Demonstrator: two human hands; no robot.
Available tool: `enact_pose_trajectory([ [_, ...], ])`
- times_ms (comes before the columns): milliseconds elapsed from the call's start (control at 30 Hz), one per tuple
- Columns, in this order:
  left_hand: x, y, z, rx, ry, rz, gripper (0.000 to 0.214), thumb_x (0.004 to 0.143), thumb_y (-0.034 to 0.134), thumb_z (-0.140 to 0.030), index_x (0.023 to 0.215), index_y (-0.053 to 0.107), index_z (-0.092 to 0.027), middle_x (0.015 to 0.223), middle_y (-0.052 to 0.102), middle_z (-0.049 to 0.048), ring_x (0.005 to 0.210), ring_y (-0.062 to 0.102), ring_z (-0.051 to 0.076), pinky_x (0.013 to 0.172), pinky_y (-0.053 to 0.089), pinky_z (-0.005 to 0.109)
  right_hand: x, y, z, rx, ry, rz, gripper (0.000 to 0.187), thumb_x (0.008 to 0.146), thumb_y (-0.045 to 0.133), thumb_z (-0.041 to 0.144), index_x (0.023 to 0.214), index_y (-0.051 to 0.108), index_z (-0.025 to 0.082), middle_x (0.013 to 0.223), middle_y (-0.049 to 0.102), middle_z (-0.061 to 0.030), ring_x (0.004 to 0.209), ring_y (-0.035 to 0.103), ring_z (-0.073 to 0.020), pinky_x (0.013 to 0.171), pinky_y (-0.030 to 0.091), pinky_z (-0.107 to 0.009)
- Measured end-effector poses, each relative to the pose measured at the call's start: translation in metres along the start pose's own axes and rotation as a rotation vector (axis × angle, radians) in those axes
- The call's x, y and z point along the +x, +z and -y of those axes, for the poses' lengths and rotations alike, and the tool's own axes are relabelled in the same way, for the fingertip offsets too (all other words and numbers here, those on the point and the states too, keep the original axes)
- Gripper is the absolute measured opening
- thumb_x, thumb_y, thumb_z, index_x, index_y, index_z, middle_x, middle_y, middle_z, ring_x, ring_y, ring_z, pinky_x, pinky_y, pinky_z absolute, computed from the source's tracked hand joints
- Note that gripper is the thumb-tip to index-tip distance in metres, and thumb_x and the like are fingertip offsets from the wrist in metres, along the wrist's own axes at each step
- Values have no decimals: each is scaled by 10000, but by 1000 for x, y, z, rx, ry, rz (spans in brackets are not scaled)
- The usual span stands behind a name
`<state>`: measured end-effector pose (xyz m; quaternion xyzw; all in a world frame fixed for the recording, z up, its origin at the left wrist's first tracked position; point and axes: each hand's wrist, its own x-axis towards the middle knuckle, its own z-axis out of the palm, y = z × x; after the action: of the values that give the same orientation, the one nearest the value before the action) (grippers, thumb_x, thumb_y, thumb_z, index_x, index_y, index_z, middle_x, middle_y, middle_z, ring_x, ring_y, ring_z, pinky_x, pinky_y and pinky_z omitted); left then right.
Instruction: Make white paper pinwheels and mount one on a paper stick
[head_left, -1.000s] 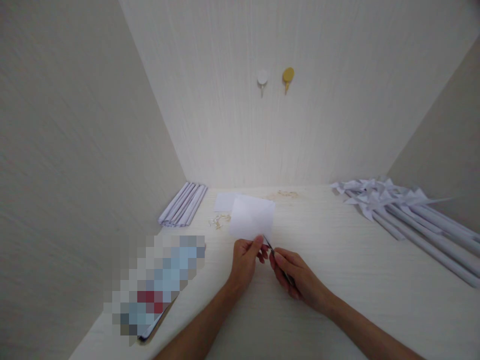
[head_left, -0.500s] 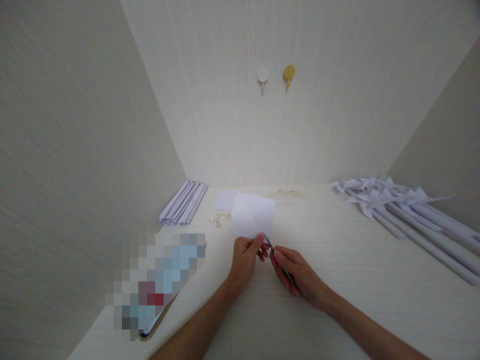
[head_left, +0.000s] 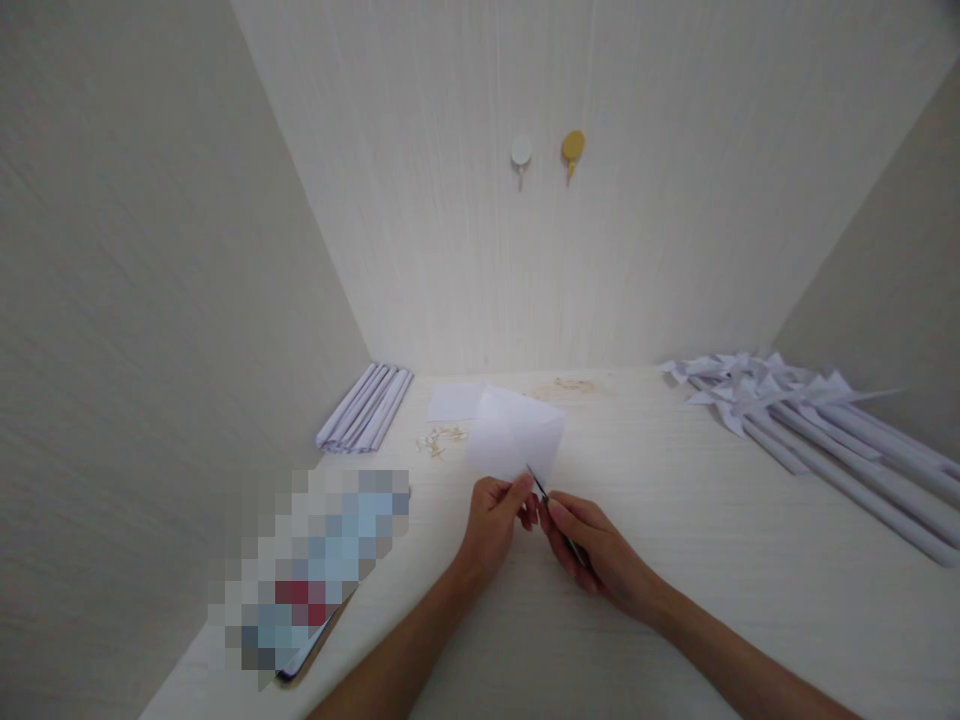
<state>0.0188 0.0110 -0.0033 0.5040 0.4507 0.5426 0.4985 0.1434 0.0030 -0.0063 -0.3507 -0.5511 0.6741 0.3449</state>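
My left hand (head_left: 493, 525) pinches the near edge of a small white paper square (head_left: 516, 435) and holds it up over the pale table (head_left: 675, 560). My right hand (head_left: 592, 555) is closed around a thin dark metal tool (head_left: 541, 492), likely small scissors, whose tip meets the paper's lower edge right beside my left fingertips. The tool's handle is hidden inside my fingers.
Rolled white paper tubes (head_left: 367, 408) lie at the back left. Another white paper square (head_left: 454, 402) and small tan scraps (head_left: 439, 440) lie behind the held sheet. Paper pinwheels on long sticks (head_left: 810, 420) fill the right side. A blurred flat item (head_left: 315, 560) lies near left. Two hooks (head_left: 546, 152) hang on the wall.
The held paper has tilted clockwise, its far right corner swinging out to the right. Both hands stay almost in place.
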Motion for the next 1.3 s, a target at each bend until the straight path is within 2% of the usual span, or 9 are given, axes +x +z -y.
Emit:
enact_pose_trajectory([
  [533,-1,2,1,-10,-24,3,476,630,541,-538,378,511,-136,361,463,8,380,423,91,434,337,233,0,0,0,-17,-16,-14,362,771,418,508,651,429,166,351,374,96,235,213,-13,234,153,-142],
  [800,2,-3,6,-115,17,-129,319,616,620,-403,482,520,-132,405,493,-18,383,439,83,402,338,219,0,1,0,-34,10,-29,367,754,425,519,649,431,168,350,378,97,234,213,-14,235,140,-148],
  [967,4,-4,6,-210,20,-269,283,625,613,-388,552,536,-126,459,511,-20,399,438,80,391,345,219,0,1,1,-72,28,-31,369,749,427,515,605,406,177,343,372,97,237,217,-15,238,143,-146],
  [1300,2,-2,1,-128,47,-247,261,636,601,-369,553,507,-141,450,473,-40,386,424,72,364,342,202,0,1,2,-51,44,-26,345,755,419,498,644,429,171,347,378,100,237,220,-13,241,148,-146],
])
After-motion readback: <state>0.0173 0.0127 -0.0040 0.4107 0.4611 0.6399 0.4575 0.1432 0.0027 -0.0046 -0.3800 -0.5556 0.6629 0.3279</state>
